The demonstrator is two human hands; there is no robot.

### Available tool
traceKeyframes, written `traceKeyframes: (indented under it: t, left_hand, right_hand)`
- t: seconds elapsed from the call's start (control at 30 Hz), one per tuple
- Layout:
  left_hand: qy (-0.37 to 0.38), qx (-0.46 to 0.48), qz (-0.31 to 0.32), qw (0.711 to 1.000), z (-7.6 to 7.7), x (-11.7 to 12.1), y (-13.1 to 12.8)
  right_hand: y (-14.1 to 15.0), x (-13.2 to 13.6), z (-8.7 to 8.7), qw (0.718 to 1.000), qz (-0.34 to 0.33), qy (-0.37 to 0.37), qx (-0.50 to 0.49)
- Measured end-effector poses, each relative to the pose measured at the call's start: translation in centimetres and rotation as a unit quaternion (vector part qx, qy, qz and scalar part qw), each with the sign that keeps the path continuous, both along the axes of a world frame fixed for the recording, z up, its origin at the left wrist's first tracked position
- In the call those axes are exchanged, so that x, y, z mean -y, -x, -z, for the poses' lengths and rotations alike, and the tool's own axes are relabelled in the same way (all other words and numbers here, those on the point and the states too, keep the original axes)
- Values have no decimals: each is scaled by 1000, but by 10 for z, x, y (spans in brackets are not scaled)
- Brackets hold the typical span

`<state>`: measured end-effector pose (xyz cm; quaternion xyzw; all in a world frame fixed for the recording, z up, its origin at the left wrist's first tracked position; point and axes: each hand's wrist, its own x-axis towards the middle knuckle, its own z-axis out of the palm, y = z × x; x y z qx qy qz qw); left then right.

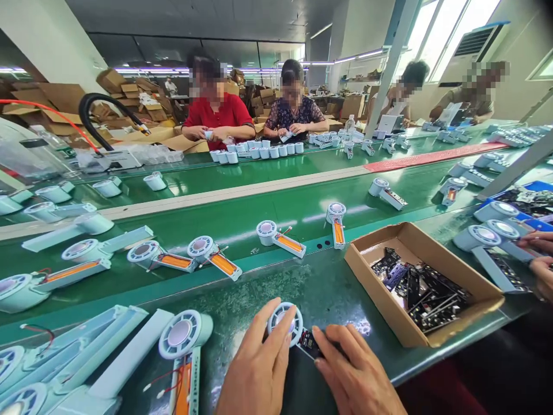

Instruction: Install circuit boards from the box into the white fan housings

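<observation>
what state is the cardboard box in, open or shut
Open: no lid covers the cardboard box, and the black circuit boards inside show.

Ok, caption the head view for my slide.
Left hand on a round pale-blue fan head, right hand on the adjoining black circuit board, near an open brown cardboard box.

Fan (282,317) under hands (259,369), left of box (380,305) of circuit boards (423,291), before conveyor belt (211,213)

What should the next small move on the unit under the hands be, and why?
Probably press gently along the black board with the right hand, the left hand bracing the round head. Both hands appear to be on those parts, and the right hand hides too much to tell whether the board sits flat.
</observation>
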<state>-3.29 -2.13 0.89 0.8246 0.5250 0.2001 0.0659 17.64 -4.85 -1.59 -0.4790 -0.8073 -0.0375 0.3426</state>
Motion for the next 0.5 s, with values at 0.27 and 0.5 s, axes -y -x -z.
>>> traceKeyframes:
  t: [0.27, 0.5]
  left_hand:
    - [1, 52, -27, 998, 7, 5, -8]
    - [-107, 111, -85, 984, 38, 35, -9]
  right_hand:
    - [4, 2, -5, 997, -18, 70, -9]
    - [-5, 10, 12, 997, -21, 77, -21]
